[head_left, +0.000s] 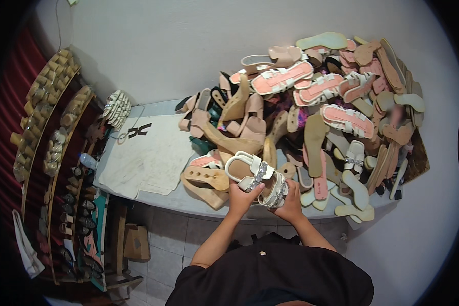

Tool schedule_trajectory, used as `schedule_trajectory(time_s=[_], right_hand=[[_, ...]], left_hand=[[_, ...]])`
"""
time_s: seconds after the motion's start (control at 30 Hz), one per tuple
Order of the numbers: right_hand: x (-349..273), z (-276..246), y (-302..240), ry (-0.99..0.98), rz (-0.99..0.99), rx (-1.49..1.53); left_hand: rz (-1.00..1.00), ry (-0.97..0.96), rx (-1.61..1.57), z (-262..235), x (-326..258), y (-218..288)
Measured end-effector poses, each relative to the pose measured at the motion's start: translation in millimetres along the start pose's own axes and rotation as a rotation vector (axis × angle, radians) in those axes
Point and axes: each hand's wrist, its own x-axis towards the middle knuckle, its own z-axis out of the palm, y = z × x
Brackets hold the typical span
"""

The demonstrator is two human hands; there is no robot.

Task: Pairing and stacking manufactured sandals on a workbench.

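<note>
The left hand (244, 198) and the right hand (289, 203) are pinching two white sandals (251, 172) close together over the front edge of the bench (155, 107), beside heaped shoes (315, 145). A light grip is probably serving best, sparing the jewelled straps (260, 175).

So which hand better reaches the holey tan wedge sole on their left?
Probably the left hand: it's closer to that wedge sole. The right hand is farther, and both hold sparkly white sandals.
</note>
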Motion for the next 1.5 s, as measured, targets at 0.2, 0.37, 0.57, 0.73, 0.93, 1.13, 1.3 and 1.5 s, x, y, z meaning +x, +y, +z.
schedule_trajectory(time_s=[0.2,0.37,0.57,0.73,0.93,1.13,1.3,1.5], right_hand=[[24,40,-64,-0.441,-0.101,0.212],[29,117,-84,-0.723,0.082,0.830],[28,175,-153,-0.973,0.073,1.028],[14,236,-202,-0.899,0.176,1.197],[17,274,-259,-0.887,0.189,1.237],[31,314,-287,-0.935,0.132,1.236],[58,351,-305,-0.919,0.133,1.210],[106,394,-329,-0.834,0.116,1.124]], left_hand=[[-0.083,0.217,-0.021,-102,0,23],[-0.119,0.266,-0.081,-185,-7,40],[-0.092,0.301,-0.104,-257,-13,62],[-0.024,0.270,-0.116,-318,-33,62],[-0.239,0.131,-0.003,-377,-63,58],[-0.216,0.260,-0.070,-409,-39,43],[-0.105,0.488,-0.003,-431,16,26],[-0.052,0.531,0.195,-473,78,32]])
